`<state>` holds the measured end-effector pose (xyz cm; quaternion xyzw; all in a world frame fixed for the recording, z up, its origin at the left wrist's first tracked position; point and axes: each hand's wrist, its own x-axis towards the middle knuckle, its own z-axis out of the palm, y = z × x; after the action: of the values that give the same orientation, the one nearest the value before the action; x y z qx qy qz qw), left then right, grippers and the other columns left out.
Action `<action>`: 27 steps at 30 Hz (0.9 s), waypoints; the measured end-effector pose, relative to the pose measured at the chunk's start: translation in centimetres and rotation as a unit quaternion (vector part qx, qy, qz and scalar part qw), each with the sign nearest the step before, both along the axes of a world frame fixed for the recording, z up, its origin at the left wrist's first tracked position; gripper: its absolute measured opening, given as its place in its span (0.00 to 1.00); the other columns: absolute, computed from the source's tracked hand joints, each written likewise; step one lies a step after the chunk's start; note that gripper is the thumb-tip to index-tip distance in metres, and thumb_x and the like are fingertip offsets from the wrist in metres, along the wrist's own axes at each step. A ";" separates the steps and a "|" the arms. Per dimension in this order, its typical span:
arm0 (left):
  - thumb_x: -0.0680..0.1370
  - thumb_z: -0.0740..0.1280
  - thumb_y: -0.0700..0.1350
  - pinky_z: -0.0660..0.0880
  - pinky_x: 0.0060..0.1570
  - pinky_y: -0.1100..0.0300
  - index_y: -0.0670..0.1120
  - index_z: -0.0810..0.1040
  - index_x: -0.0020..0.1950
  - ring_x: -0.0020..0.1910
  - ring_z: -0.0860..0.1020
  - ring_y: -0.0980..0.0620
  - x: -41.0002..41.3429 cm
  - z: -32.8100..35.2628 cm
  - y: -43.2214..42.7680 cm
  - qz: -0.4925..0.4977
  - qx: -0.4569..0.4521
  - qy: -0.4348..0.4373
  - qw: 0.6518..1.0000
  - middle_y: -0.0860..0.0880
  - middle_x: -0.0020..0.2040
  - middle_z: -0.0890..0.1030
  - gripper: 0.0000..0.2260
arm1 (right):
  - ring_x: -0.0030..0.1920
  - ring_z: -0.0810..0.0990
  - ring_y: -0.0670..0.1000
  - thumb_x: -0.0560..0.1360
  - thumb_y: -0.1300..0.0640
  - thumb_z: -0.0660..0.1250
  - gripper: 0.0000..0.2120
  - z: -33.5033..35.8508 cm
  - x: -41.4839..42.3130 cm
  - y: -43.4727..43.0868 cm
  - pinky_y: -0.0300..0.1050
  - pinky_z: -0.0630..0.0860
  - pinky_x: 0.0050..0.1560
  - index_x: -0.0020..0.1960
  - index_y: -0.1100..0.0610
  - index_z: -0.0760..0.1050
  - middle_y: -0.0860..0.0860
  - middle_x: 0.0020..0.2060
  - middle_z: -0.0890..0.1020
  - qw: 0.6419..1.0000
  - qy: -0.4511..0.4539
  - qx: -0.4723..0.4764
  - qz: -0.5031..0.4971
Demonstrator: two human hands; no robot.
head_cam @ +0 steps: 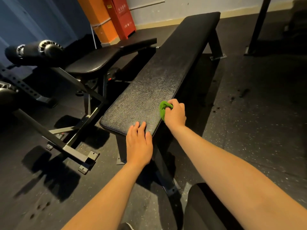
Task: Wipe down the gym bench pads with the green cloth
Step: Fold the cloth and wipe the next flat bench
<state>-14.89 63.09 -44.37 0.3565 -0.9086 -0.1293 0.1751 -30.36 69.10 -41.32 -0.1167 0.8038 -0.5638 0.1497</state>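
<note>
A black-clad leg (207, 208) is seen lowest in the view, at the right, with both bare forearms stretched forward above it. The left grip (139, 145) is laid on the near end of the bench (154, 83). Its fingers are straight and slightly spread, their tips flat on the black pad, with the palm over the near edge. Nothing is held in it. The right grip (176, 113) is set at the bench's right edge, close to the near right corner, its fingers curled round the cloth (163, 108). The cloth is green and bunched, and is pressed against the pad's right edge, partly on top and partly down the side. The near half of the pad's top is marked with pale scuffs. The bench is carried on black legs over a dark speckled floor (249, 130), and its length runs away from the camera. To its left a second bench (93, 62) is seen, with black rollers (33, 50) at its left end. Farther off, a red cabinet (120, 17) and an orange pillar (98, 19) are seen by the wall. A black post (259, 25) is seen at the far right.
</note>
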 end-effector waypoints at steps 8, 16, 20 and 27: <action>0.85 0.56 0.50 0.47 0.78 0.51 0.47 0.65 0.78 0.79 0.54 0.45 -0.3 0.5 0.3 0.021 0.019 -0.008 1.000 0.44 0.79 0.61 0.22 | 0.48 0.75 0.53 0.77 0.54 0.63 0.08 -0.5 3.1 1.6 0.52 0.66 0.59 0.56 0.47 0.70 0.49 0.55 0.71 0.998 0.013 0.003 0.066; 0.76 0.56 0.63 0.62 0.70 0.47 0.49 0.73 0.71 0.70 0.68 0.41 -0.4 2.5 0.2 0.026 0.016 -0.047 0.998 0.44 0.70 0.72 0.29 | 0.50 0.77 0.55 0.78 0.52 0.64 0.12 -1.0 6.5 3.1 0.49 0.65 0.55 0.60 0.47 0.68 0.46 0.56 0.68 0.993 0.008 -0.006 0.121; 0.74 0.60 0.63 0.66 0.65 0.48 0.52 0.75 0.68 0.64 0.69 0.42 -0.3 3.5 -0.6 0.003 -0.018 -0.055 0.998 0.47 0.64 0.74 0.27 | 0.47 0.76 0.53 0.78 0.55 0.63 0.08 -0.7 5.7 2.9 0.51 0.68 0.56 0.55 0.46 0.68 0.46 0.54 0.68 0.993 0.026 -0.007 0.112; 0.77 0.54 0.65 0.60 0.69 0.47 0.54 0.67 0.77 0.72 0.64 0.46 -4.8 4.5 -1.1 -0.100 -0.062 -0.112 0.987 0.53 0.76 0.67 0.31 | 0.45 0.74 0.49 0.78 0.57 0.64 0.05 -0.5 2.3 2.0 0.48 0.63 0.52 0.51 0.49 0.70 0.47 0.53 0.71 0.997 0.038 0.006 0.062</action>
<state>-19.72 62.03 -39.88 0.2644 -0.9598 -0.0487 0.0804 -28.11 71.09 -41.78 -0.1869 0.8033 -0.5439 0.1546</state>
